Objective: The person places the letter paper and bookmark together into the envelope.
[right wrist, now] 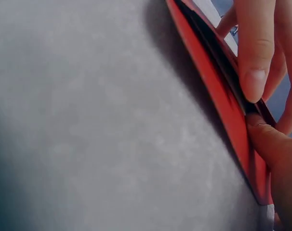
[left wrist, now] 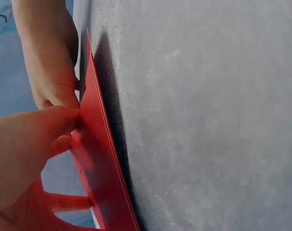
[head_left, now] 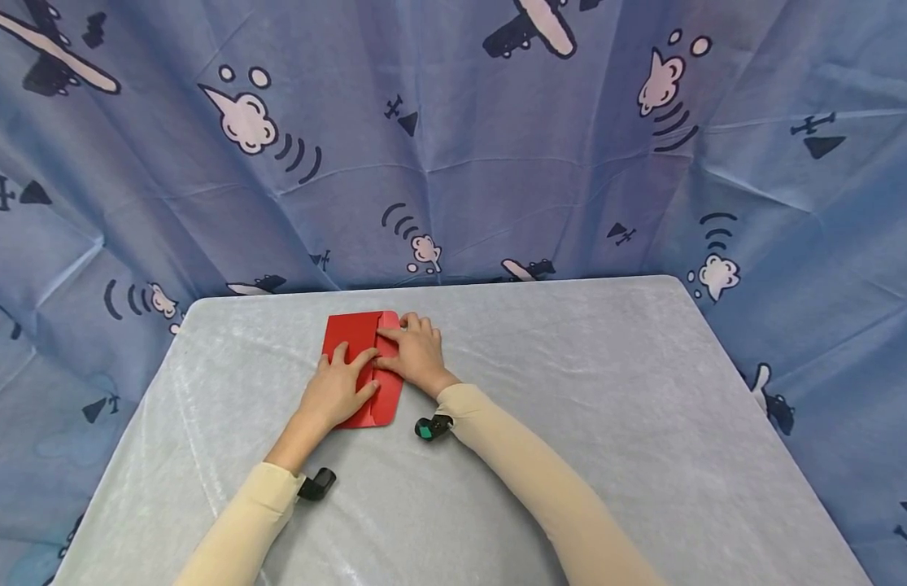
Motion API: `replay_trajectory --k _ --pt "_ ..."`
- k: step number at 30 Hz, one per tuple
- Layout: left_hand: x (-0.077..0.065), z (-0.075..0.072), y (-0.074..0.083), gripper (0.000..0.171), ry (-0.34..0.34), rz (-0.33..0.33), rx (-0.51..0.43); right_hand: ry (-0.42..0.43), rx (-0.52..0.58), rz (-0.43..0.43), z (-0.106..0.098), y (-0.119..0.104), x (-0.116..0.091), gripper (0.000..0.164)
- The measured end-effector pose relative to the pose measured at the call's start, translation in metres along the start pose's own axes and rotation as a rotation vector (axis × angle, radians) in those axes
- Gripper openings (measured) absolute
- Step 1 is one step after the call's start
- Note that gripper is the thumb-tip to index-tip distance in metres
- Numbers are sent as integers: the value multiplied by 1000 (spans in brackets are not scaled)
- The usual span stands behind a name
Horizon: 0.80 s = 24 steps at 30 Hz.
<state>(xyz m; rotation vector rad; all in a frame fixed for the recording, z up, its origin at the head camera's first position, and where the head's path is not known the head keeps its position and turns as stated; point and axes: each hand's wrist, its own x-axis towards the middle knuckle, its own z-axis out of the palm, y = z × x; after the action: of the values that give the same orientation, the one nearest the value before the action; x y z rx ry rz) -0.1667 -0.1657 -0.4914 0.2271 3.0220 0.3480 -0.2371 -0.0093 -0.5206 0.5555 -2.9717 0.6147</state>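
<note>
A red envelope point(head_left: 354, 330) lies on the table near its far edge, its lighter red flap point(head_left: 387, 407) folded out to the right. My left hand point(head_left: 334, 389) rests on the body of the envelope with fingers spread; its thumb point(head_left: 367, 392) reaches the edge by the flap. My right hand point(head_left: 418, 354) is over the flap, thumb and index finger stretched to the envelope's mouth. In the right wrist view the mouth point(right wrist: 216, 53) gapes to a dark slot, and my right thumb point(right wrist: 266, 139) touches its lip. Most of my right fingers are hidden there.
A pale grey cloth covers the table point(head_left: 585, 391). Behind it hangs a blue curtain point(head_left: 453, 122) printed with planes and clouds. Small black cameras sit at my left wrist point(head_left: 317, 484) and right wrist point(head_left: 433, 427).
</note>
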Motion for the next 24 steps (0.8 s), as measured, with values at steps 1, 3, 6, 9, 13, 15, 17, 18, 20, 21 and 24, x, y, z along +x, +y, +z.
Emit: replay_trajectory --k 1,3,6,9,13,15,17,18,20,21,24 --pt "0 0 0 60 -1 -1 0 3 3 -6 0 0 0 60" --pt "0 -1 -1 59 -3 0 0 17 8 -21 1 0 -1 59" --pt "0 -1 -2 59 -7 9 -1 35 22 -43 1 2 -1 58" --pt "-1 -3 -2 60 -17 11 -15 28 52 -62 0 6 -2 58" --pt "-2 -5 -3 61 -26 7 -37 -11 139 -77 -5 12 -4 59" --pt "-2 -6 -2 61 -28 10 -40 -16 191 -85 -9 16 -6 58" --pt "-2 -7 -2 61 -33 13 -39 -19 239 -98 -12 20 -8 58" --pt "-1 -7 -2 62 -36 14 -41 -18 256 -107 -14 23 -10 57" --pt "-1 -8 -2 64 -37 13 -45 -12 277 -128 -17 28 -13 56" --pt "-1 -8 -2 65 -36 12 -50 -9 285 -139 -19 30 -14 56" --pt "-2 -10 -2 68 -27 5 -65 -4 289 -169 -27 37 -21 55"
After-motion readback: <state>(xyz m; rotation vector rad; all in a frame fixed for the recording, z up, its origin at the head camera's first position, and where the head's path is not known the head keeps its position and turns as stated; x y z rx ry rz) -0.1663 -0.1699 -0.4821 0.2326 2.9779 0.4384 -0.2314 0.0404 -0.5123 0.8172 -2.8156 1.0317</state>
